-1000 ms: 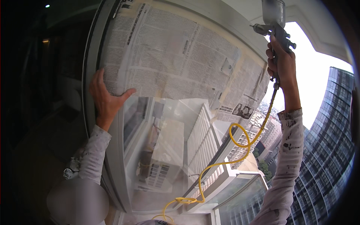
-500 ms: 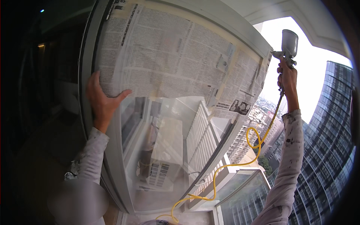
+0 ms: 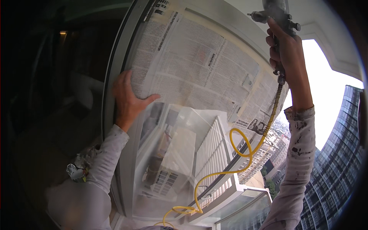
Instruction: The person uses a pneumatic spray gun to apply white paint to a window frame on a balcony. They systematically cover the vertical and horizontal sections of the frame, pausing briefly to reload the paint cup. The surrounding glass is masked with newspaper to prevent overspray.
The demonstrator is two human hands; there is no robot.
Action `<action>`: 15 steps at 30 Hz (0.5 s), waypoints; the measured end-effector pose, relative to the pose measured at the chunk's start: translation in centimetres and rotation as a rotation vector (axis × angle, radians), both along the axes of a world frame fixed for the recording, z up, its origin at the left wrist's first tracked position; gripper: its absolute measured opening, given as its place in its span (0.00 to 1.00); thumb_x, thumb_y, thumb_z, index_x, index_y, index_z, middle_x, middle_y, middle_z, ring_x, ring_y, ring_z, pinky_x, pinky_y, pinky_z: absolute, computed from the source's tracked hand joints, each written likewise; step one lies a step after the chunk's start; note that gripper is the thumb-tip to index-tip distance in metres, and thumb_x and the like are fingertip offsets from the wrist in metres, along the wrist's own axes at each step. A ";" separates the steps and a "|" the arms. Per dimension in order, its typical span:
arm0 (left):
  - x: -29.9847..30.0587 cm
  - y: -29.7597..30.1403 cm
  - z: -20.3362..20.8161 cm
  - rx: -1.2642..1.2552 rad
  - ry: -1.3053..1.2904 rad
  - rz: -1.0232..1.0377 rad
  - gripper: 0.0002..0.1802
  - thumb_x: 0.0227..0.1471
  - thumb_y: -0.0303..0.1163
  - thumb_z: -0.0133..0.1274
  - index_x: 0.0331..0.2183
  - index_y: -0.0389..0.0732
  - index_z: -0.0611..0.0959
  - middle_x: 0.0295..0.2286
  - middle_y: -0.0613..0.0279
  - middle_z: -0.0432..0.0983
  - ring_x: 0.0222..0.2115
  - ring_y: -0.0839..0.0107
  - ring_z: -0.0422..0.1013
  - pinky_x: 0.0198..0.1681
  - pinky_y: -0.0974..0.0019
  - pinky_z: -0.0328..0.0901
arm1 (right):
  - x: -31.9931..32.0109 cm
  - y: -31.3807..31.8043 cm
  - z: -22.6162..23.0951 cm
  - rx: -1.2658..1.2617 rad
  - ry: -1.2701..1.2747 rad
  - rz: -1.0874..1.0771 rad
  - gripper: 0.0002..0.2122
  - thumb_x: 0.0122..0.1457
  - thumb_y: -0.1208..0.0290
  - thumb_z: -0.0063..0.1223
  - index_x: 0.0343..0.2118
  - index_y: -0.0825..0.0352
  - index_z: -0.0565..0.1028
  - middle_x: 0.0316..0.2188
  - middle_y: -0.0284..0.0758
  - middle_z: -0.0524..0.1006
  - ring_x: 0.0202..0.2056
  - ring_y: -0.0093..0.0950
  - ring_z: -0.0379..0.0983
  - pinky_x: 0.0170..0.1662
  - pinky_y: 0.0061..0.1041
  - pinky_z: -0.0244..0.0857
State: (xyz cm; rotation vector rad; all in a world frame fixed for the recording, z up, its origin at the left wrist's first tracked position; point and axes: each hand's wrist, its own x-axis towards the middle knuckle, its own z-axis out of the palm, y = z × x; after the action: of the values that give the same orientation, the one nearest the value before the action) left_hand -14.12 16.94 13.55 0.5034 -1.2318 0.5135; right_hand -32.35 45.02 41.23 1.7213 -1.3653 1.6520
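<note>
My right hand (image 3: 285,50) is raised at the upper right, wrapped round the handle of a spray gun (image 3: 281,21). The gun's nozzle points left, toward the top rail of a grey window frame (image 3: 226,23); its cup is cut off by the picture's top edge. From the handle hangs a yellow air hose (image 3: 250,155), looping down to the lower edge. Newspaper (image 3: 184,57) with tape along its edges covers the upper part of the glass. Against the left upright of the frame lies my left hand (image 3: 128,101), thumb spread over the newspaper's lower edge. Both sleeves carry paint stains.
Below the newspaper, bare glass shows a white box-shaped unit (image 3: 178,153) and white slats (image 3: 212,149). A glass railing (image 3: 245,209) stands at the lower right, with tall buildings (image 3: 333,165) beyond it. The room at the left is dark.
My right hand has brought the spray gun up, closer and slightly left, drawing the hose along. The view has shifted, so the window sits farther right. My left hand stays on the frame.
</note>
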 end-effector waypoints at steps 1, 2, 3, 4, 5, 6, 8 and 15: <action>0.1 0.0 0.0 0.003 0.001 0.013 0.63 0.28 0.57 0.75 0.58 0.35 0.61 0.54 0.45 0.61 0.56 0.50 0.58 0.58 0.44 0.52 | 1.0 -0.6 0.2 0.003 0.027 0.012 0.16 0.61 0.53 0.56 0.28 0.63 0.73 0.16 0.22 0.67 0.10 0.11 0.56 0.12 0.16 0.50; -0.1 0.0 0.0 0.001 0.001 0.017 0.63 0.28 0.57 0.75 0.58 0.35 0.61 0.54 0.45 0.61 0.56 0.50 0.58 0.58 0.44 0.52 | 1.9 -0.9 0.3 0.001 0.054 0.014 0.16 0.61 0.53 0.56 0.29 0.63 0.73 0.16 0.22 0.67 0.11 0.11 0.56 0.13 0.16 0.50; -0.3 0.0 0.1 -0.001 0.001 0.020 0.63 0.28 0.57 0.75 0.58 0.36 0.61 0.54 0.45 0.61 0.56 0.50 0.58 0.58 0.44 0.52 | 2.5 -1.1 0.4 0.000 0.080 0.015 0.16 0.61 0.53 0.56 0.29 0.63 0.73 0.17 0.23 0.67 0.11 0.11 0.56 0.13 0.16 0.51; -0.6 0.1 0.1 0.000 0.003 0.009 0.64 0.27 0.56 0.76 0.59 0.36 0.61 0.54 0.45 0.61 0.56 0.50 0.58 0.58 0.44 0.52 | 2.7 -1.1 0.6 -0.001 0.104 0.021 0.16 0.61 0.53 0.56 0.29 0.63 0.73 0.17 0.23 0.67 0.13 0.11 0.57 0.14 0.17 0.52; -0.4 0.2 0.1 0.003 0.003 0.010 0.64 0.27 0.55 0.76 0.59 0.36 0.61 0.55 0.45 0.61 0.57 0.50 0.57 0.59 0.44 0.52 | 2.9 -1.0 0.6 -0.004 0.107 0.037 0.16 0.61 0.53 0.56 0.29 0.63 0.73 0.17 0.23 0.67 0.12 0.11 0.56 0.14 0.17 0.51; -0.3 0.2 0.0 0.006 0.003 0.009 0.65 0.26 0.55 0.76 0.60 0.37 0.61 0.55 0.45 0.60 0.57 0.50 0.57 0.59 0.45 0.52 | 3.0 -0.9 0.7 -0.006 0.110 0.050 0.16 0.60 0.52 0.56 0.29 0.63 0.73 0.17 0.23 0.67 0.12 0.11 0.56 0.13 0.17 0.51; 0.0 0.1 0.0 0.007 0.001 0.018 0.65 0.26 0.55 0.76 0.60 0.37 0.61 0.55 0.45 0.60 0.57 0.50 0.57 0.59 0.45 0.52 | 2.3 -0.8 0.9 0.006 0.089 0.044 0.17 0.60 0.52 0.57 0.29 0.63 0.73 0.17 0.23 0.67 0.12 0.11 0.55 0.13 0.17 0.50; -0.2 -0.1 0.0 0.004 0.005 0.005 0.65 0.26 0.54 0.77 0.60 0.37 0.61 0.55 0.46 0.60 0.57 0.50 0.57 0.59 0.45 0.52 | -3.9 1.0 1.3 -0.028 -0.091 -0.072 0.15 0.62 0.55 0.56 0.28 0.63 0.73 0.15 0.21 0.64 0.10 0.11 0.53 0.13 0.18 0.45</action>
State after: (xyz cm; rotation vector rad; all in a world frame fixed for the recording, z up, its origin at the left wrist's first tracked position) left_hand -14.31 16.87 13.58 0.5110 -1.2274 0.5142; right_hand -36.21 46.00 42.55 1.5800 -1.4208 1.7193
